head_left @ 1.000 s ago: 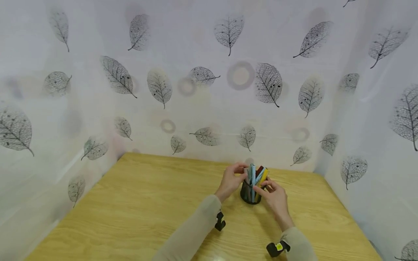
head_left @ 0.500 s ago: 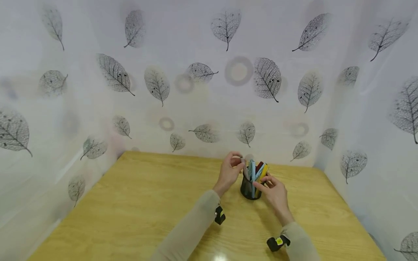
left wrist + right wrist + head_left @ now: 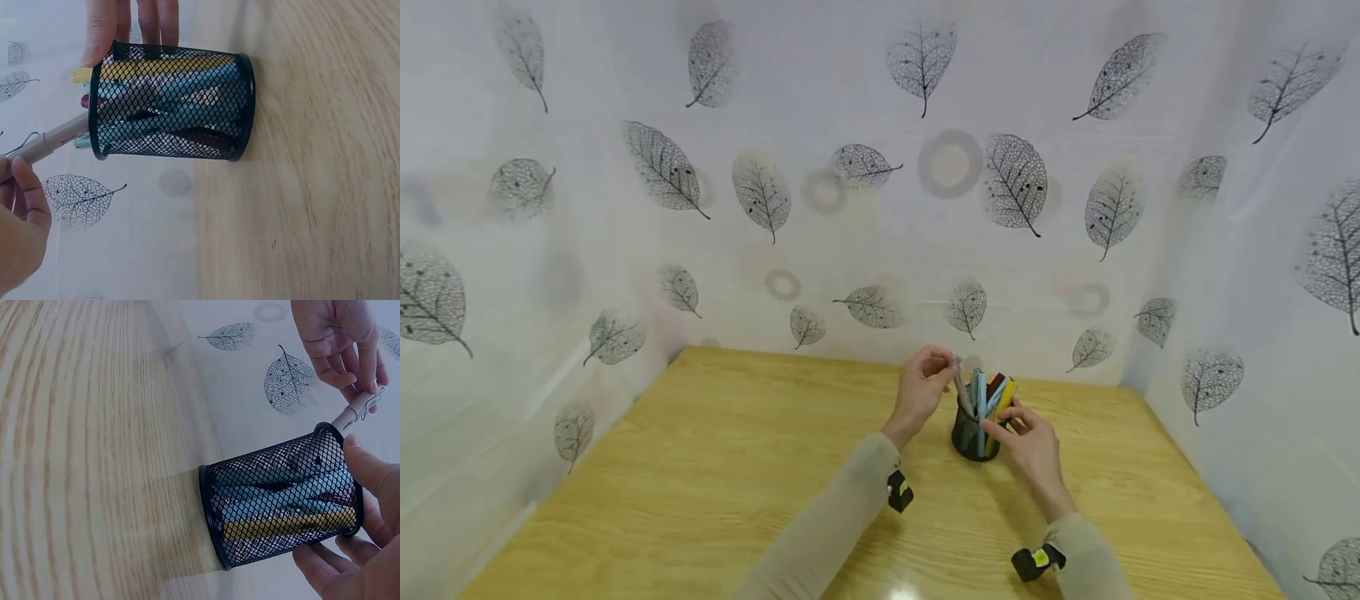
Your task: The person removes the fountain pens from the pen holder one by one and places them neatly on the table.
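A black mesh pen holder stands upright on the table with several pens in it. My left hand pinches a greyish-pink pen near its clipped cap end. That pen leans out over the rim, and its lower part is inside the holder behind the mesh. My right hand grips the holder at its upper rim, thumb on the near side and fingers round the right side. A yellow pen, a light blue pen and a dark red pen also stick up from the holder.
The wood-grain table stretches to both sides and toward me. White curtains printed with leaves hang behind the table and on both sides. A black wrist device sits at each cuff.
My left hand has shifted up and slightly left, drawing the greyish-pink pen partway up and tilting it left. My right hand has stayed at the pen holder.
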Action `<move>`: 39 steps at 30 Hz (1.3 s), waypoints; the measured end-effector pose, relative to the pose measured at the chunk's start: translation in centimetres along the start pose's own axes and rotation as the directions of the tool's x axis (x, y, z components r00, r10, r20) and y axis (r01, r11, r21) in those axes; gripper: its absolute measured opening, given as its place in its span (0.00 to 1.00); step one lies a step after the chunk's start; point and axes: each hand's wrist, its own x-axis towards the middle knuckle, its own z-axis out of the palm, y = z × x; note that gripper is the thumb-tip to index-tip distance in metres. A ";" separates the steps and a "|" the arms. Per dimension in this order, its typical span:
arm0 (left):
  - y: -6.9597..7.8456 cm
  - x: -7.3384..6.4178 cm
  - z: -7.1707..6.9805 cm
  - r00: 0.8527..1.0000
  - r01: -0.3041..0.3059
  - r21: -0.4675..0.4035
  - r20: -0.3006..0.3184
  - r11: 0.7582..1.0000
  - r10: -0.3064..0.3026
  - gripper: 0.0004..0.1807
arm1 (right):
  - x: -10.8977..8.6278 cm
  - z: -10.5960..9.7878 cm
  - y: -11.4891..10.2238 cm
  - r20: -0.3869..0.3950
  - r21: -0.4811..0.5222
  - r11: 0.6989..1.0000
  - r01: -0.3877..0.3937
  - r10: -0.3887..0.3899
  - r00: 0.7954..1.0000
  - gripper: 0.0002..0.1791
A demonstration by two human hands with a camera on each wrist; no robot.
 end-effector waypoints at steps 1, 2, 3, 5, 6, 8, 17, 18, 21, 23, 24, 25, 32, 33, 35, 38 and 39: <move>0.3 0.0 0.0 1.000 0.004 -0.004 0.000 1.000 -0.004 0.06 | 0.0 0.0 0.0 -0.002 0.001 1.000 -0.001 0.001 1.000 0.25; 0.7 -0.1 0.0 1.000 0.003 -0.010 -0.004 1.000 -0.003 0.06 | 0.0 0.0 0.0 -0.005 0.002 1.000 -0.002 0.002 1.000 0.25; 1.0 -0.2 -0.1 1.000 0.005 -0.014 -0.012 1.000 -0.005 0.06 | 0.0 0.0 0.0 -0.009 0.000 1.000 -0.001 0.001 1.000 0.24; 1.5 -0.4 -0.2 0.999 0.002 -0.030 -0.035 1.000 -0.003 0.07 | 0.0 0.0 0.1 -0.014 -0.004 1.000 0.001 -0.001 1.000 0.24; 1.7 -0.4 -0.2 0.999 -0.002 -0.041 -0.048 0.999 0.000 0.07 | 0.0 0.0 0.2 -0.015 -0.009 1.000 0.004 -0.004 1.000 0.24; 1.9 -0.5 -0.5 0.997 -0.016 -0.065 -0.074 0.998 0.011 0.07 | 0.0 0.1 0.2 -0.018 -0.016 1.000 0.012 -0.012 1.000 0.25; -0.1 0.7 -2.0 0.990 -0.042 -0.116 -0.142 0.992 0.025 0.05 | 0.5 0.4 0.0 -0.009 -0.007 0.999 0.039 -0.039 0.999 0.24; -0.1 0.8 -2.2 0.989 -0.046 -0.117 -0.144 0.992 0.029 0.05 | 0.5 0.4 -0.1 -0.012 -0.007 0.999 0.041 -0.041 0.999 0.24; 0.0 1.0 -2.5 0.988 -0.054 -0.116 -0.148 0.992 0.036 0.05 | 0.4 0.3 -0.2 -0.018 -0.015 0.999 0.039 -0.039 0.999 0.23; 0.1 1.1 -2.6 0.988 -0.057 -0.118 -0.149 0.991 0.039 0.05 | 0.2 0.2 -0.3 -0.022 -0.016 0.999 0.036 -0.036 0.999 0.24; 0.2 1.1 -2.6 0.988 -0.055 -0.120 -0.151 0.991 0.036 0.05 | 0.2 0.1 -0.3 -0.022 -0.017 0.999 0.035 -0.036 0.999 0.24; 0.3 1.2 -2.7 0.987 -0.053 -0.122 -0.155 0.991 0.034 0.05 | 0.1 0.1 -0.3 -0.021 -0.017 0.999 0.035 -0.036 0.999 0.24; 1.0 1.2 -2.9 0.986 -0.051 -0.114 -0.164 0.992 0.032 0.05 | 0.3 0.0 -0.1 -0.025 -0.013 0.999 0.031 -0.032 0.999 0.23; 1.0 1.2 -2.9 0.986 -0.052 -0.110 -0.165 0.993 0.033 0.05 | 0.3 0.0 0.0 -0.028 -0.016 0.999 0.029 -0.029 0.999 0.23; 1.2 1.2 -3.0 0.985 -0.053 -0.103 -0.170 0.993 0.035 0.05 | 0.3 0.0 0.1 -0.030 -0.019 1.000 0.025 -0.026 0.999 0.23; 1.2 1.1 -3.0 0.982 -0.059 -0.087 -0.183 0.994 0.042 0.05 | 0.3 0.1 0.3 -0.031 -0.019 1.000 0.017 -0.017 0.999 0.22; 1.3 1.0 -3.0 0.982 -0.063 -0.080 -0.184 0.995 0.047 0.05 | 0.3 0.0 0.4 -0.032 -0.020 1.000 0.015 -0.016 0.999 0.22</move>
